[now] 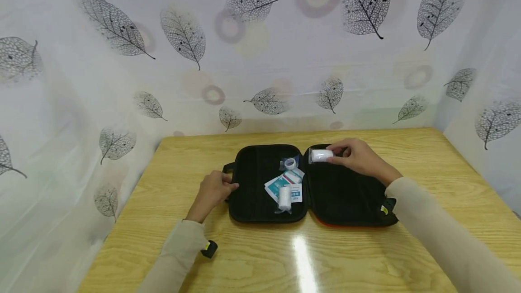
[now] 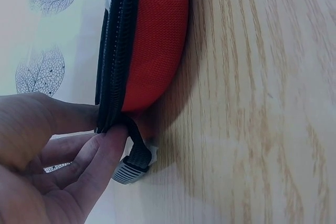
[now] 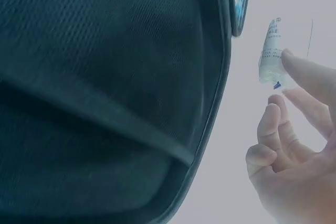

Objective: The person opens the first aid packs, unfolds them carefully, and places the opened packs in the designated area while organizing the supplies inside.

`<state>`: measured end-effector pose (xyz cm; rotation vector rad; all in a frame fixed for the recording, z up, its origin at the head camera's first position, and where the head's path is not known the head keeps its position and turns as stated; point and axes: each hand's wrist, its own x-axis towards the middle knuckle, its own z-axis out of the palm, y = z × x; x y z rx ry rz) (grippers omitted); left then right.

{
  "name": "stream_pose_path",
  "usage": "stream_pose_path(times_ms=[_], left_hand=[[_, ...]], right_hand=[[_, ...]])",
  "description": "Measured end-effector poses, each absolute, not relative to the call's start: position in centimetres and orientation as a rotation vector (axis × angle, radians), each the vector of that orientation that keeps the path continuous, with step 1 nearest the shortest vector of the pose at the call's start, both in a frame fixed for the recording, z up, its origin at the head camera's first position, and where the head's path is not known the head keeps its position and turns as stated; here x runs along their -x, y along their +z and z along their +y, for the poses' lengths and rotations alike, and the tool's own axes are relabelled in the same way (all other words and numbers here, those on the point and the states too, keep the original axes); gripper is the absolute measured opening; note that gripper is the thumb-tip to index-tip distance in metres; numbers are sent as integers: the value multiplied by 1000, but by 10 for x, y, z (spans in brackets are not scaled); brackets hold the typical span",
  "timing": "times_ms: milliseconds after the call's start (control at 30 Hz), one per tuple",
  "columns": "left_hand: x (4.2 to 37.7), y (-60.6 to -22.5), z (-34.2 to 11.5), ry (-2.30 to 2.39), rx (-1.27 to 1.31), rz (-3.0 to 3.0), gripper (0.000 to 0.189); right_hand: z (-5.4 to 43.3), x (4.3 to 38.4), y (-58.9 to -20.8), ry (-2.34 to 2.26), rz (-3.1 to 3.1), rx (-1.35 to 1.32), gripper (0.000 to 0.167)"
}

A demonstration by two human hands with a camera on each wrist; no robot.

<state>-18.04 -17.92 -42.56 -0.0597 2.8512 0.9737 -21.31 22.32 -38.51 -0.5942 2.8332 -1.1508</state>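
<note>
A black-lined zip case (image 1: 246, 184) lies open on the table, its outside red in the left wrist view. My left hand (image 1: 214, 189) pinches the zipped rim (image 2: 113, 93) between thumb and fingers, beside the handle strap. Above the right half (image 1: 342, 198) of the case, my right hand (image 1: 358, 157) holds a white bandage roll (image 1: 321, 155) in clear wrapping by its end. Printed writing shows on that wrapper in the right wrist view. In the left half lie another wrapped bandage roll (image 1: 285, 199), several flat printed packets (image 1: 273, 186) and a roll of white tape (image 1: 290, 163).
The wooden table (image 1: 252, 257) runs round the case on all sides. A white curtain (image 1: 260, 67) with leaf prints hangs behind and at both sides. Small black devices (image 1: 209, 249) sit at the wrists.
</note>
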Motion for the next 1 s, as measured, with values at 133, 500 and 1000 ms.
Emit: stream_pose_path(times_ms=[133,500,1000], left_hand=[[180,-426,-179,965,61,2848,29],[179,-425,-180,968,62,2848,30],[181,-427,-180,961,62,2836,33]], right_hand=[[240,214,-388,-1128,2866,551,38],[286,211,-391,-1007,2929,362,45],[319,214,-400,-784,3018,363,39]])
